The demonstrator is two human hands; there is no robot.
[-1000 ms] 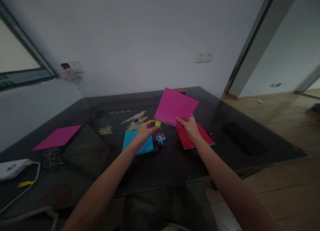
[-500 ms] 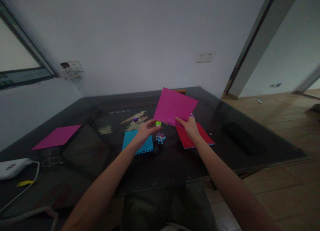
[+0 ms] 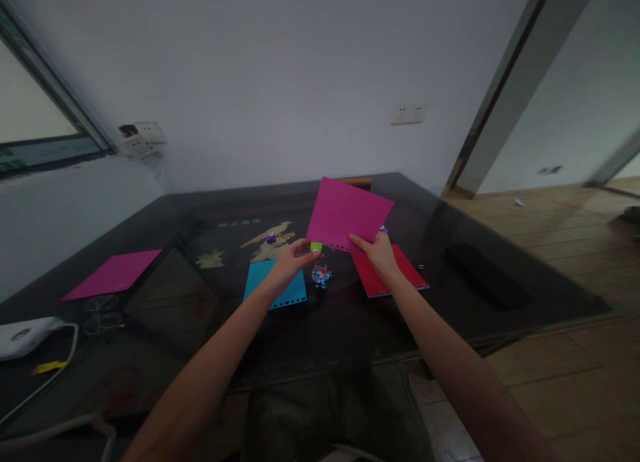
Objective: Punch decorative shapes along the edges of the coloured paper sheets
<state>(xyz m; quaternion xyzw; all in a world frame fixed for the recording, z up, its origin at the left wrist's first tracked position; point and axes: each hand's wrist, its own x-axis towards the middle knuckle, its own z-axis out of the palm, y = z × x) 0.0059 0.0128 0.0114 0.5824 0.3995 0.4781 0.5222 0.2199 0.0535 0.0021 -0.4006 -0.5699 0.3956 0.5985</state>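
Observation:
A sheet of magenta paper (image 3: 349, 212) is raised over the table, with a row of small punched holes along its near edge. My right hand (image 3: 379, 254) pinches that edge, thumb on top. My left hand (image 3: 294, 259) is closed on a small lime-green paper punch (image 3: 316, 247) at the sheet's near left corner. Below lies a small heap of blue and pink paper bits (image 3: 321, 275). A blue sheet (image 3: 287, 295) with holes along its near edge lies partly under my left forearm. On the right a red sheet (image 3: 373, 275) is partly covered by my right hand and wrist.
On the dark table (image 3: 345, 329) a purple punch-like piece (image 3: 271, 237) stands beyond the blue sheet. Another magenta sheet (image 3: 113, 275) lies far left, near a white device (image 3: 25, 335) with a cable. A black oblong object (image 3: 485, 275) lies at right.
The magenta sheet has shifted very slightly left. Both hands keep their holds on the sheet and the green punch.

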